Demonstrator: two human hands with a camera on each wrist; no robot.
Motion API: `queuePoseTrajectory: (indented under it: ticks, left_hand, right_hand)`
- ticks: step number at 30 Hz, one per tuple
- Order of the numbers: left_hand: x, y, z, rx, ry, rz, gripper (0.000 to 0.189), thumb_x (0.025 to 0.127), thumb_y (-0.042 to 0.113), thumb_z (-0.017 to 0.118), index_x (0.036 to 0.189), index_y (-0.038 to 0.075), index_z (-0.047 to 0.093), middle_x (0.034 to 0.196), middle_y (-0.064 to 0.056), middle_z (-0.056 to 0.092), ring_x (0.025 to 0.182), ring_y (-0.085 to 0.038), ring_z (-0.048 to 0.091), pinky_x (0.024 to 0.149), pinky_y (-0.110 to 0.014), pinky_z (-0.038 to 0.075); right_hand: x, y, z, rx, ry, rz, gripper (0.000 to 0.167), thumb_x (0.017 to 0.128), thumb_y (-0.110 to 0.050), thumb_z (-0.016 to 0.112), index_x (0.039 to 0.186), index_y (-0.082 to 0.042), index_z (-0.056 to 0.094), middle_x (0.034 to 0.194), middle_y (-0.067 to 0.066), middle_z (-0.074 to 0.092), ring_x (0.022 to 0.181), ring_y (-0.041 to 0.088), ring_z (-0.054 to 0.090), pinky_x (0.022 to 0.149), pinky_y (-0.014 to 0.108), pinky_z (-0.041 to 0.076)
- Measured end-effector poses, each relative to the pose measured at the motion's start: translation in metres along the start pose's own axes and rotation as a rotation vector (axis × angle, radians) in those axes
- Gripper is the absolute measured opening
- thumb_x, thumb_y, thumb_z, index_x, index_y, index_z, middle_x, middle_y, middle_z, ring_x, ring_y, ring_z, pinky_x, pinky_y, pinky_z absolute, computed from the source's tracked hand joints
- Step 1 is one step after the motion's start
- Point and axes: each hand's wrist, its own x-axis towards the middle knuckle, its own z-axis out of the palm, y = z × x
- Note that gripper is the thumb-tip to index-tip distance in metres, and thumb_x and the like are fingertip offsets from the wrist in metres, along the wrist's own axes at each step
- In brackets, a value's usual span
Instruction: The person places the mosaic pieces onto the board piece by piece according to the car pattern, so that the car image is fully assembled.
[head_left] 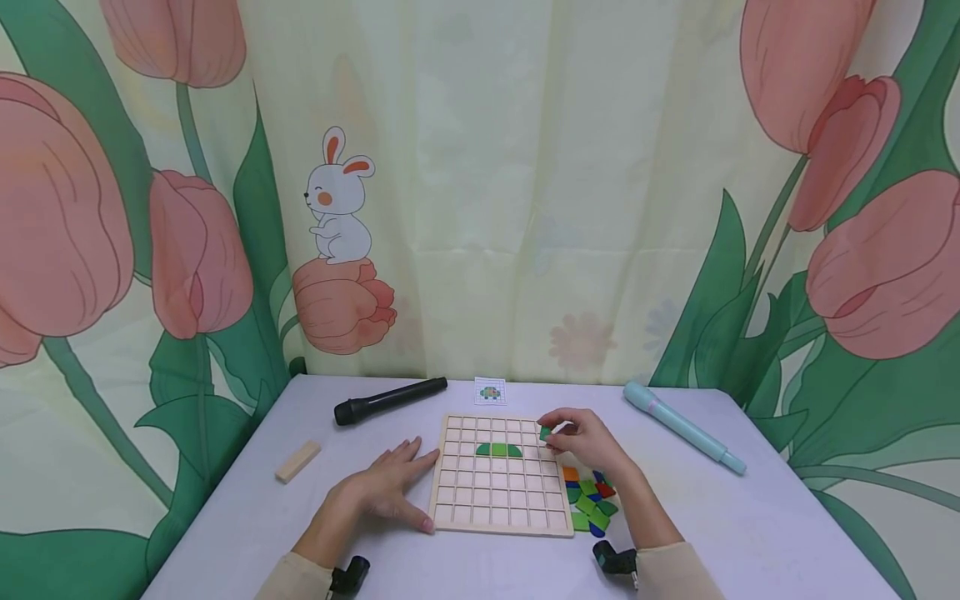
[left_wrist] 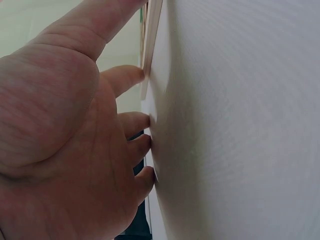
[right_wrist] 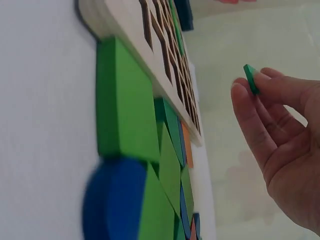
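Note:
A wooden grid board (head_left: 503, 492) lies flat on the white table, with a row of green pieces (head_left: 499, 450) set in its upper part. Over the board's top right corner, my right hand (head_left: 588, 439) pinches a small dark green piece (right_wrist: 251, 79) between thumb and fingertips. The fingers of my left hand (head_left: 390, 487) are spread at the board's left edge, thumb near its lower left corner and fingertips resting on the table. A pile of coloured pieces (head_left: 587, 504), green, blue, orange and red, lies against the board's right side.
Behind the board lies a small pattern card (head_left: 490, 391). A black microphone-shaped cylinder (head_left: 390, 401) is at the back left and a light blue tube (head_left: 684, 427) at the back right. A wooden block (head_left: 297, 462) sits on the left. A printed curtain (head_left: 480, 192) hangs behind the table.

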Motion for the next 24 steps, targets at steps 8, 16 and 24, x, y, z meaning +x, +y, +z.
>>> queuePoseTrajectory:
  ticks: [8, 16, 24]
  left_hand:
    - [0.002, -0.002, 0.001, 0.002, -0.009, 0.002, 0.118, 0.066, 0.067, 0.089, 0.163, 0.025, 0.037, 0.173, -0.02, 0.018, 0.162, -0.039, 0.013, 0.131, -0.059, 0.013]
    - [0.002, -0.002, 0.002, -0.007, -0.014, 0.006, 0.118, 0.066, 0.066, 0.089, 0.163, 0.024, 0.037, 0.173, -0.02, 0.018, 0.162, -0.039, 0.012, 0.131, -0.061, 0.012]
    - [0.004, -0.003, 0.003, 0.003, -0.007, -0.009, 0.118, 0.065, 0.067, 0.09, 0.162, 0.025, 0.038, 0.173, -0.019, 0.019, 0.162, -0.039, 0.012, 0.131, -0.061, 0.012]
  right_hand:
    - [0.012, -0.005, 0.026, -0.021, -0.013, -0.039, 0.029, 0.097, -0.002, 0.07, 0.125, 0.001, 0.072, 0.11, 0.015, 0.073, 0.083, 0.021, 0.068, 0.076, 0.029, 0.065]
    - [0.022, -0.016, 0.047, -0.112, -0.101, -0.088, 0.026, 0.097, -0.004, 0.07, 0.122, -0.002, 0.075, 0.108, 0.008, 0.075, 0.084, 0.017, 0.064, 0.073, 0.023, 0.059]
    - [0.032, -0.027, 0.066, -0.188, -0.174, -0.122, 0.022, 0.096, -0.003, 0.07, 0.117, -0.004, 0.078, 0.107, 0.007, 0.077, 0.085, 0.014, 0.062, 0.075, 0.023, 0.052]
